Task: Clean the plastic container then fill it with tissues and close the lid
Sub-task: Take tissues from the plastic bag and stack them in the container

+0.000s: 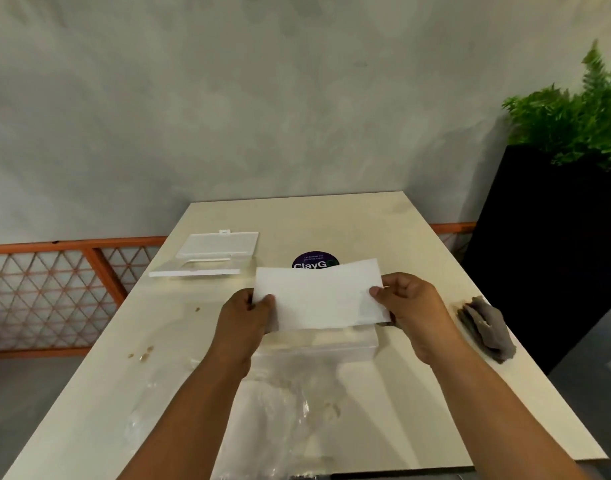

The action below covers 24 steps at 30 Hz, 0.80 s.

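I see my left hand [250, 311] and my right hand [406, 301] holding one flat white rectangle of tissue paper [319, 296] up over the middle of the cream table [383, 230]. Each hand pinches one short end of the tissue, thumb on top and fingers curled behind, so the sheet is stretched between them. Just under the tissue, toward the near edge, lies a see-through plastic bag [297, 393] with something boxy and clear inside; I cannot tell what it is. The clear plastic container with its lid open [210, 254] sits well apart, near the far left corner of the table. A round purple sticker [314, 259] peeks out behind the tissue. A crumpled grey cloth [487, 327] lies at the right edge. A green fern in a black planter [567, 133] stands past the right side.
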Available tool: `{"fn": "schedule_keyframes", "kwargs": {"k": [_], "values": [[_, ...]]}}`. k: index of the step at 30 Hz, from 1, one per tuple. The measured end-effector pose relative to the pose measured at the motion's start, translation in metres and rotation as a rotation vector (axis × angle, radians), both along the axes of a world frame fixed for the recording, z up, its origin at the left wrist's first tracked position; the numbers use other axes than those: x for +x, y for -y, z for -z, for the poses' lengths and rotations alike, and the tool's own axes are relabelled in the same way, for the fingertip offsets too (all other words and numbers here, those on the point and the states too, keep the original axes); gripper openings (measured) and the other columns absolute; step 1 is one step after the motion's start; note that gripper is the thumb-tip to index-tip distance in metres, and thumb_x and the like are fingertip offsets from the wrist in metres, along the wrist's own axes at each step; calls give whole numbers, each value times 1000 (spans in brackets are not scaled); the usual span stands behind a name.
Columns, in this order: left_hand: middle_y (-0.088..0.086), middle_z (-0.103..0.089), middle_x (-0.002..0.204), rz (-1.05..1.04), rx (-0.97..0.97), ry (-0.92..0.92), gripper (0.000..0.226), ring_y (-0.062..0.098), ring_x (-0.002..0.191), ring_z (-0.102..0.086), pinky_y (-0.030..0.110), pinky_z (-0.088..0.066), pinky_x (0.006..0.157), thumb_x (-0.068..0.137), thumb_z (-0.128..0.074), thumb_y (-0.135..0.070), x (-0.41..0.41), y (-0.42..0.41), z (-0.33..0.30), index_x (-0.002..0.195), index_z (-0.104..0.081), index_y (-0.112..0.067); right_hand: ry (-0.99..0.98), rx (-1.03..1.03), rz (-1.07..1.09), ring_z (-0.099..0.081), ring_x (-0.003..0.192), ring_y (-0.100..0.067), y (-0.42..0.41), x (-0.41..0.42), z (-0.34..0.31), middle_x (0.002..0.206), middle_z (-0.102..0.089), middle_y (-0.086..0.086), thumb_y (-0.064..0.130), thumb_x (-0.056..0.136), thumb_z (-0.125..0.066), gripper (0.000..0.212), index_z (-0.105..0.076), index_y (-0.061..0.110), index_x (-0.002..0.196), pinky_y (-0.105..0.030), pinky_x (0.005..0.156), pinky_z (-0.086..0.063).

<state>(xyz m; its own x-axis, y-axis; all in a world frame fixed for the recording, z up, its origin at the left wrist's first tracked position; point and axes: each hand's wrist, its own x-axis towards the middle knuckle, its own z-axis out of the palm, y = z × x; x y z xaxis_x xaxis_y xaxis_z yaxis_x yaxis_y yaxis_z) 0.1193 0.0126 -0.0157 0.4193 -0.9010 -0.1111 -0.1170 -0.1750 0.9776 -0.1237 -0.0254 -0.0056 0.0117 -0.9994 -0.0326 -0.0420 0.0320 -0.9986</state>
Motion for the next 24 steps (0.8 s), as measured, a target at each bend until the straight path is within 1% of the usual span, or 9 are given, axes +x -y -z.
{"fn": "schedule_keyframes", "kwargs": {"k": [3, 4, 7, 9, 12, 16, 20, 22, 24], "values": [[-4, -64, 89, -23, 2, 226, 6, 21, 86, -62, 40, -55, 77, 92, -58, -21, 5, 8, 8, 87, -57, -22, -197, -17, 6, -55, 50, -6, 14, 3, 16, 71, -68, -2, 10, 87, -69, 6, -67, 9, 93, -23, 49, -43], [-6, -62, 87, -23, 13, 330, 2, 21, 86, -61, 37, -52, 75, 92, -57, -21, 6, 11, 13, 92, -57, -20, -292, -25, 9, -54, 51, -5, 18, 4, 22, 72, -68, -1, 14, 86, -70, 8, -67, 13, 93, -22, 52, -42], [-1, -63, 99, -20, 51, 587, 24, 20, 90, -59, 26, -43, 77, 93, -56, -21, 5, 14, 28, 117, -55, -15, -639, -84, 4, -58, 68, -5, 23, 7, 33, 76, -64, 10, 25, 86, -69, 14, -62, 26, 99, -21, 59, -41], [2, -65, 108, -20, 71, 688, 35, 22, 97, -61, 30, -48, 83, 94, -55, -24, 2, 15, 35, 128, -50, -18, -760, -106, -22, -60, 72, -10, 24, 9, 36, 77, -62, 13, 29, 88, -66, 21, -58, 30, 107, -24, 60, -45], [0, -65, 109, 6, 126, 927, 40, 21, 101, -60, 35, -48, 85, 94, -52, -28, -2, 16, 43, 133, -44, -22, -946, -162, -92, -62, 78, -14, 25, 10, 40, 81, -64, 13, 31, 89, -63, 32, -53, 33, 120, -28, 67, -51], [-3, -60, 113, 53, 168, 1090, 48, 17, 105, -55, 31, -46, 83, 94, -53, -29, -5, 19, 47, 138, -35, -25, -1051, -160, -247, -60, 79, -11, 32, 11, 41, 81, -63, 13, 30, 88, -59, 39, -48, 35, 125, -25, 64, -46], [-2, -50, 122, 43, 190, 1306, 64, 19, 107, -48, 30, -46, 79, 80, -70, -29, -10, 19, 45, 136, -39, -23, -1198, -252, -359, -52, 103, -14, 39, 14, 35, 111, -54, 9, 20, 85, -59, 49, -46, 34, 130, -25, 74, -44], [2, -50, 123, 34, 105, 1329, 70, 23, 105, -51, 33, -48, 77, 70, -80, -26, -12, 22, 43, 132, -48, -21, -1220, -359, -387, -44, 107, -16, 44, 17, 34, 116, -45, 7, 12, 83, -59, 53, -47, 32, 130, -26, 80, -45], [1, -49, 124, 107, 41, 1267, 61, 21, 107, -49, 31, -47, 82, 76, -76, -30, -16, 27, 41, 131, -49, -22, -1197, -400, -476, -41, 111, -17, 48, 23, 32, 119, -44, 5, 12, 85, -60, 49, -50, 29, 130, -27, 86, -43]]}}
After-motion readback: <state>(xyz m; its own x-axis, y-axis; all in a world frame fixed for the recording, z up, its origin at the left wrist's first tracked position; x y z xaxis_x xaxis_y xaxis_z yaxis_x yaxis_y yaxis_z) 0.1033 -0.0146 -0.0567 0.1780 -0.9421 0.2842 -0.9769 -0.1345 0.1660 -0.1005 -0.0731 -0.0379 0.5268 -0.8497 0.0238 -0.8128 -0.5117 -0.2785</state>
